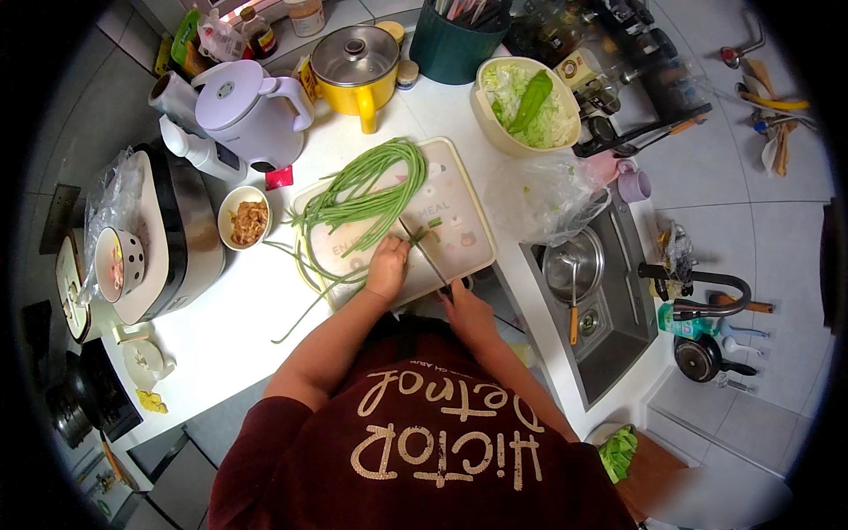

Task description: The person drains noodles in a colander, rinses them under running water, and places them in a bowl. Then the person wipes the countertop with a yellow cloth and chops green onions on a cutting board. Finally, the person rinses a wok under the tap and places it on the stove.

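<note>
My right hand (469, 310) grips the handle of a kitchen knife (427, 257), its blade pointing away from me over the cutting board (467, 199). Just left of the blade, my left hand (388, 266) is closed around the ends of some long green beans (318, 273). The held beans trail leftward over the board's edge onto the counter. A looped bunch of long beans (371, 179) covers the far left part of the board. Several short cut pieces (430, 233) lie beside the blade. My fingers partly hide the bean ends.
At left stand a bowl of meat (248, 222), a lilac electric kettle (242, 119) and a rice cooker (179, 245). Behind the board are a yellow pot (356, 69) and a basin of shredded cabbage (527, 106). A plastic bag (540, 199) lies right, near the sink (616, 331).
</note>
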Tool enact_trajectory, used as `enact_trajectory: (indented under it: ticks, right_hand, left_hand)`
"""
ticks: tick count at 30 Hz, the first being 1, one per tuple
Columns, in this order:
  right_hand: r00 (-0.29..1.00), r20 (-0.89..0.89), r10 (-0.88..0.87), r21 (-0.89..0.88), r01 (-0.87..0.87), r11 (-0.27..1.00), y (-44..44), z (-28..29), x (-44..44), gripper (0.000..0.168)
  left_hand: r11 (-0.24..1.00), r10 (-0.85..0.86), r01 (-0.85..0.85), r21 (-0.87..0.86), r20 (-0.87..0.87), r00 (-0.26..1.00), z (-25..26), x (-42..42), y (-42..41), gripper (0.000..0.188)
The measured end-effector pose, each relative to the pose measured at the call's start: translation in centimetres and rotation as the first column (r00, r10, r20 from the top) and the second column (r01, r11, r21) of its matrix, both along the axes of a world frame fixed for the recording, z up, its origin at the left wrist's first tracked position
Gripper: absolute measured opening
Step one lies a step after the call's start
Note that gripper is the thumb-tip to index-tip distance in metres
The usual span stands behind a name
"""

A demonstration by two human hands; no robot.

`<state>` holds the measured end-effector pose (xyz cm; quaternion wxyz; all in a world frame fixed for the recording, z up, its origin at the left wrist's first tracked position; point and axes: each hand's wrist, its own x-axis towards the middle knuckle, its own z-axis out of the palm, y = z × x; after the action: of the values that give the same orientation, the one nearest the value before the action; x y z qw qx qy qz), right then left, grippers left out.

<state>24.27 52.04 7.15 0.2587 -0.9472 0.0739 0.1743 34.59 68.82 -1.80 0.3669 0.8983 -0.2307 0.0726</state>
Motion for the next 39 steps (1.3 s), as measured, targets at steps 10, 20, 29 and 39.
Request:
enact_trajectory:
  ticks: [10,20,29,39]
  right_hand:
    - [1.0,0.013,0.02,-0.058,-0.019,0.998,0.0,-0.9,0.0,0.026]
    - [0.994,0.108,-0.01,0.014,0.009,1.0,-0.5,-1.9,0.4,0.028]
    - [0.99,0.124,-0.072,0.092,0.061,0.994,-1.2,-0.9,0.2,0.03]
    - [0.999,-0.004,-0.041,0.068,0.041,0.997,-1.9,1.4,-1.6,0.026]
  left_hand:
    - [1.0,0.003,-0.003,-0.015,0.006,1.0,0.0,-0.1,-0.1,0.021]
    - [1.0,0.008,-0.007,0.012,-0.031,1.0,-0.5,-0.2,0.0,0.017]
    - [0.999,0.001,-0.001,-0.039,0.003,1.0,-0.7,0.4,-1.4,0.015]
    - [0.993,0.06,-0.058,-0.102,0.012,0.998,1.3,0.1,-1.5,0.017]
